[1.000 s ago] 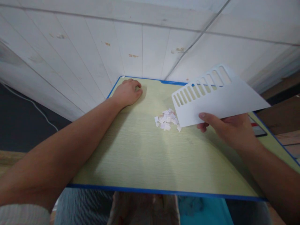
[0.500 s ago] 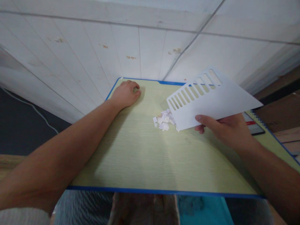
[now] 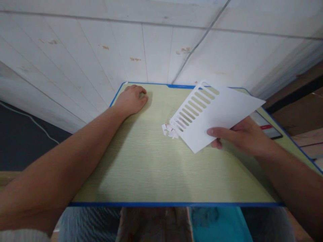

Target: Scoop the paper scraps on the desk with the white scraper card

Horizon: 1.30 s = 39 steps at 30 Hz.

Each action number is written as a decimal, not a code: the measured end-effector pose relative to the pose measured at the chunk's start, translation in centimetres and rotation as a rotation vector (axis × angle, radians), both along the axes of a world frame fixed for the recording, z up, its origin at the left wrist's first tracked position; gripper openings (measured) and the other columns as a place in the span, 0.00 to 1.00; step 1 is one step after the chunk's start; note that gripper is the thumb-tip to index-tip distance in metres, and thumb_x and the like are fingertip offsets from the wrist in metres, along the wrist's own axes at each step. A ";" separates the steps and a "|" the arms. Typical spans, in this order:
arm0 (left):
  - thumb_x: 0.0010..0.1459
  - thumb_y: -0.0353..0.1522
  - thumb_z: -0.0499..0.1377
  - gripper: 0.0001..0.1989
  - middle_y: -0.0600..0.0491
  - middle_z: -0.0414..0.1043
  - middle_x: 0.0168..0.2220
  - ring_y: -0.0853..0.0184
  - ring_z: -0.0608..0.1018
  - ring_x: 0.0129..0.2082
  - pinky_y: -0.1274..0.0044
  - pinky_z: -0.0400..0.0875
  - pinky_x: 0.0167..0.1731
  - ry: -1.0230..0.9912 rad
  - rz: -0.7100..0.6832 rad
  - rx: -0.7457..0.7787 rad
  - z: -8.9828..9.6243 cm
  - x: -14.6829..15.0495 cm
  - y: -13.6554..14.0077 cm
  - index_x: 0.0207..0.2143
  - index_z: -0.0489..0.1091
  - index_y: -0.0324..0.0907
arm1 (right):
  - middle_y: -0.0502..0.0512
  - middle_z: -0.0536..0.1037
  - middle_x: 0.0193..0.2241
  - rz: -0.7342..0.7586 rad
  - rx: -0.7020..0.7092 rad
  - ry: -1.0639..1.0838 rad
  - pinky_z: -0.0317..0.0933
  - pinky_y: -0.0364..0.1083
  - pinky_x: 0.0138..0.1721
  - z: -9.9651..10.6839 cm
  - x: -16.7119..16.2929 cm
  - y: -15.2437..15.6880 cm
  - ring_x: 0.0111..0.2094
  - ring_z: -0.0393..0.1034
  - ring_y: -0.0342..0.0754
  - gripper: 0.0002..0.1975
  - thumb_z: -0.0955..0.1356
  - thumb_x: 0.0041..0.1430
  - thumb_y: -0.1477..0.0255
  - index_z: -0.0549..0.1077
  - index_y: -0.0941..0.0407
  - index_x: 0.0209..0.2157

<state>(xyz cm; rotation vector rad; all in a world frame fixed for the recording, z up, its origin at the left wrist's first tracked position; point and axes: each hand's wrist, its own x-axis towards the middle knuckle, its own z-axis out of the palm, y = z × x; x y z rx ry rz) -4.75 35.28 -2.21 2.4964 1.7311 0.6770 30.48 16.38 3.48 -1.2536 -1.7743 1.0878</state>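
My right hand [image 3: 241, 136] grips the lower edge of a white slotted sheet [image 3: 217, 116], thumb on top and fingers underneath. A row of long cut-outs runs along the sheet's left side. The sheet is tilted, and its slotted edge is over a small heap of torn white paper scraps [image 3: 169, 131], partly hiding it. Some scraps show through the slots; I cannot tell whether the sheet touches them. On the far left of the pale table [image 3: 141, 164], my left hand [image 3: 132, 99] rests with loosely bent fingers, a gap between thumb and forefinger, holding nothing.
Behind the table stands a white plank wall [image 3: 83, 50] with a grey cable [image 3: 194, 50] running down it. A flat dark-edged item with a red stripe [image 3: 267, 127] lies at the table's right. Below the front edge, something bright blue [image 3: 222, 225] shows beside my legs.
My right hand has swung the slotted sheet left and down, turning its slotted edge over the scraps and covering more of them. My left hand stays on the table. The view has shifted slightly.
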 end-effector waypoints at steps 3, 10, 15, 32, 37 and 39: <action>0.68 0.42 0.56 0.21 0.41 0.81 0.60 0.46 0.79 0.64 0.55 0.69 0.71 0.001 -0.001 -0.011 0.3 0.0 -0.2 0.54 0.82 0.44 | 0.52 0.78 0.17 -0.038 0.022 0.060 0.66 0.45 0.16 0.2 0.1 0.1 0.15 0.71 0.47 0.13 0.77 0.58 0.68 0.77 0.53 0.22; 0.68 0.41 0.56 0.20 0.43 0.81 0.61 0.45 0.77 0.65 0.52 0.69 0.71 -0.010 0.003 -0.018 0.3 0.1 -0.2 0.54 0.82 0.47 | 0.49 0.73 0.15 -0.183 0.031 0.031 0.58 0.46 0.12 -0.1 1.0 0.5 0.13 0.65 0.47 0.13 0.79 0.51 0.66 0.74 0.52 0.23; 0.68 0.42 0.56 0.20 0.44 0.81 0.61 0.47 0.77 0.65 0.55 0.68 0.72 -0.016 0.011 -0.027 0.3 0.1 -0.3 0.54 0.81 0.47 | 0.52 0.77 0.17 -0.010 -0.040 0.046 0.65 0.46 0.17 0.0 -1.0 -0.6 0.17 0.71 0.49 0.13 0.77 0.58 0.66 0.77 0.53 0.23; 0.68 0.42 0.56 0.18 0.46 0.81 0.60 0.47 0.76 0.66 0.54 0.68 0.72 -0.054 0.007 -0.032 0.1 0.1 -0.2 0.53 0.81 0.50 | 0.51 0.76 0.17 -0.037 -0.044 0.079 0.67 0.48 0.18 0.2 -1.7 -1.2 0.17 0.70 0.49 0.16 0.80 0.58 0.63 0.76 0.51 0.23; 0.67 0.42 0.57 0.18 0.44 0.81 0.60 0.47 0.77 0.65 0.53 0.67 0.72 -0.040 -0.002 -0.033 0.2 0.1 -0.2 0.52 0.81 0.48 | 0.53 0.78 0.18 -0.039 -0.050 0.042 0.68 0.48 0.19 0.0 -2.0 -1.2 0.18 0.71 0.49 0.15 0.80 0.58 0.65 0.77 0.51 0.22; 0.67 0.42 0.57 0.19 0.44 0.81 0.60 0.47 0.78 0.64 0.53 0.68 0.72 -0.037 0.004 -0.027 0.2 0.1 -0.2 0.52 0.82 0.48 | 0.54 0.80 0.19 0.005 -0.104 0.071 0.70 0.48 0.19 -0.1 -2.2 -1.4 0.19 0.73 0.50 0.12 0.80 0.59 0.65 0.78 0.51 0.25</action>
